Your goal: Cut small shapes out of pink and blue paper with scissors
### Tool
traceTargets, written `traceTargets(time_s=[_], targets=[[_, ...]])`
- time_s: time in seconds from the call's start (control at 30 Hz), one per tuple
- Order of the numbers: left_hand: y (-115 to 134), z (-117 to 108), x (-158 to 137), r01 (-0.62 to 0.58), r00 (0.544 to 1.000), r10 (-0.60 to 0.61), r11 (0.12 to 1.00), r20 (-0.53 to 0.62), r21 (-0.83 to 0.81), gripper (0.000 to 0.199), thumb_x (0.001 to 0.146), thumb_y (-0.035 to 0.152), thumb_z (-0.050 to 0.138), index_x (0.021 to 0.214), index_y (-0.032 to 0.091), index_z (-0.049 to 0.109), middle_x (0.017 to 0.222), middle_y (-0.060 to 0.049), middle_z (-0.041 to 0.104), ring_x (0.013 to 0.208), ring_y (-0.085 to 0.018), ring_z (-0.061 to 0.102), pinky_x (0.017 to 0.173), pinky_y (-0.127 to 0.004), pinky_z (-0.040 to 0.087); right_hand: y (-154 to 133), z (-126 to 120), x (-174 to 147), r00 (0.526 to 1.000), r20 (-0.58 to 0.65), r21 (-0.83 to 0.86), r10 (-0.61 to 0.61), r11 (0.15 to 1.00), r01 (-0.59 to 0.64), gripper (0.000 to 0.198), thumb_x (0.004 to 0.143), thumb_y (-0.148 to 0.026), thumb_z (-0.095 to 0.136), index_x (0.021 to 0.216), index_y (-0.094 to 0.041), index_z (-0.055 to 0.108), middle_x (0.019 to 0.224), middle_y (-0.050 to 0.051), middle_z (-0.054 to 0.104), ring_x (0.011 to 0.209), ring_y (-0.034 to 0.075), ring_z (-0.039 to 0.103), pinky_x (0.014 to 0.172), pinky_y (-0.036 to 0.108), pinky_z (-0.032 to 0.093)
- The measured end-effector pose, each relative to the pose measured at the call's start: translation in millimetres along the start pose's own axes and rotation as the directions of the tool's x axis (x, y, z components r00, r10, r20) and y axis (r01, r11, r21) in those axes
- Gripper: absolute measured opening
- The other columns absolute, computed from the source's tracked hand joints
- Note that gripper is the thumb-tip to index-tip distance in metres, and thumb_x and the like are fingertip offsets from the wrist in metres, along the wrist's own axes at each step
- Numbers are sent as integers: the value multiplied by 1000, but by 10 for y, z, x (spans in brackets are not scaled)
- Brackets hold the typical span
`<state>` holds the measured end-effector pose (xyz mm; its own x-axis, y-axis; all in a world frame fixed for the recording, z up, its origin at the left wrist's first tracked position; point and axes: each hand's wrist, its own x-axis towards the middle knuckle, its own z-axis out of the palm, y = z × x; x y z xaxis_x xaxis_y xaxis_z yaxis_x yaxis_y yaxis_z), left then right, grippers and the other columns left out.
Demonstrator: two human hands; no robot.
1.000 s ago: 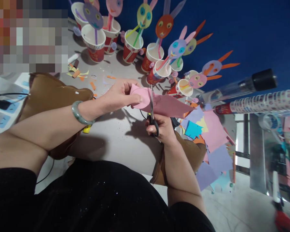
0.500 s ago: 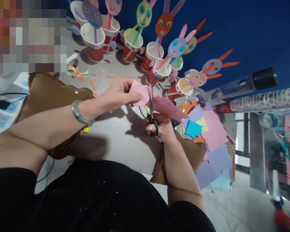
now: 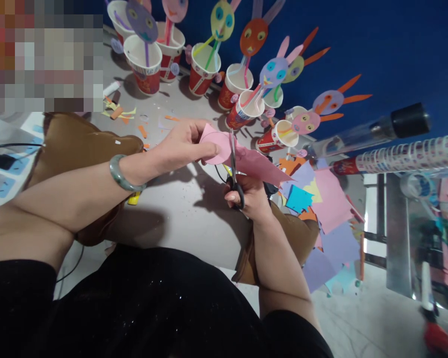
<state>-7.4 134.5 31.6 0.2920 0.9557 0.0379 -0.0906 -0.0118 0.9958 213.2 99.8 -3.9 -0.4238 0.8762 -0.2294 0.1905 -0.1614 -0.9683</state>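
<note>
My left hand [image 3: 188, 141] pinches a sheet of pink paper [image 3: 261, 166] at its left end, thumb on top. A circle is drawn on the paper near the thumb, and part of its edge is cut. In my right hand [image 3: 248, 196] are scissors [image 3: 233, 159] with black handles, fingers through the loops. Their metal blades stand upright against the pink paper, along the right side of the drawn circle. The rest of the sheet hangs off to the right of the blades, its edge jagged. Both hands are held above the pale tabletop [image 3: 186, 214].
Red-and-white paper cups [image 3: 205, 69] with rabbit-faced paper heads on straws line the back. Coloured paper sheets [image 3: 332, 199] pile up at the right, below a long stack of cups [image 3: 406, 156]. Brown cushions [image 3: 78, 144] lie by both arms. Paper scraps [image 3: 117, 112] are scattered at the left.
Almost nothing differs. The loose right end of the pink paper has shifted very slightly; both hands and the scissors keep nearly the same place.
</note>
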Motion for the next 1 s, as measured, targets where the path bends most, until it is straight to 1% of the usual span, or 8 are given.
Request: traceTargets(time_s=[0.07, 0.17, 0.3, 0.43, 0.6, 0.73, 0.87, 1.0], targets=[[-25, 1, 2, -11, 1000, 11, 1000, 8, -6, 19, 67, 21, 70, 59, 20, 53, 55, 2, 53, 53, -9, 46, 49, -24, 34, -18, -2, -7, 1000, 7, -17, 13, 1000, -13, 61, 53, -73, 85, 57, -21, 54, 43, -4, 52, 36, 9, 42, 38, 25, 30], [-71, -2, 6, -4, 1000, 4, 1000, 25, -20, 18, 67, 23, 71, 61, 19, 54, 57, 2, 55, 54, -9, 49, 50, -24, 36, -26, -8, -8, 999, 14, -5, 35, 999, -35, 60, 52, -71, 87, 61, -20, 57, 45, -5, 53, 38, 9, 44, 39, 23, 32], [-102, -12, 15, 2, 1000, -1, 999, 31, -33, 18, 66, 24, 73, 65, 19, 56, 59, 3, 54, 54, -8, 46, 50, -23, 36, -33, -5, -3, 999, 14, 7, 30, 1000, -30, 61, 50, -71, 88, 59, -20, 55, 43, -5, 52, 37, 9, 43, 38, 23, 32], [-74, -16, 20, -16, 1000, 17, 998, 25, -54, 16, 64, 23, 72, 65, 19, 57, 57, 4, 54, 52, -8, 45, 49, -23, 36, -69, 3, -13, 1000, 7, 2, 30, 1000, -30, 62, 50, -71, 88, 58, -20, 55, 43, -4, 53, 37, 9, 44, 38, 23, 31], [-24, -26, 15, -32, 997, 34, 999, 68, -22, 18, 68, 23, 71, 60, 21, 55, 54, 2, 57, 50, -9, 47, 47, -24, 37, -78, -3, -22, 1000, 6, -1, 30, 1000, -30, 62, 50, -71, 87, 58, -20, 54, 43, -5, 54, 37, 9, 43, 38, 23, 31], [-20, -36, 15, -39, 997, 40, 999, 70, -9, 20, 68, 24, 73, 60, 21, 54, 54, 2, 56, 51, -10, 49, 47, -24, 38, -68, -3, -19, 1000, 5, -3, 22, 1000, -22, 62, 51, -72, 86, 58, -20, 53, 43, -5, 53, 37, 9, 44, 38, 23, 31], [-6, -29, 14, -20, 998, 21, 1000, 65, -22, 16, 67, 22, 72, 61, 21, 56, 55, 2, 57, 52, -10, 49, 48, -24, 39, -66, -6, -15, 1000, 19, 22, 8, 1000, -8, 61, 52, -70, 88, 58, -20, 53, 42, -5, 53, 36, 9, 44, 38, 24, 31], [9, -19, 21, -5, 999, 6, 1000, 40, -23, 11, 66, 21, 70, 64, 20, 59, 57, 2, 58, 53, -9, 49, 49, -23, 39, -57, -16, -22, 1000, 15, 2, 16, 1000, -16, 58, 55, -69, 87, 60, -19, 58, 42, -5, 54, 36, 9, 44, 38, 23, 31]])
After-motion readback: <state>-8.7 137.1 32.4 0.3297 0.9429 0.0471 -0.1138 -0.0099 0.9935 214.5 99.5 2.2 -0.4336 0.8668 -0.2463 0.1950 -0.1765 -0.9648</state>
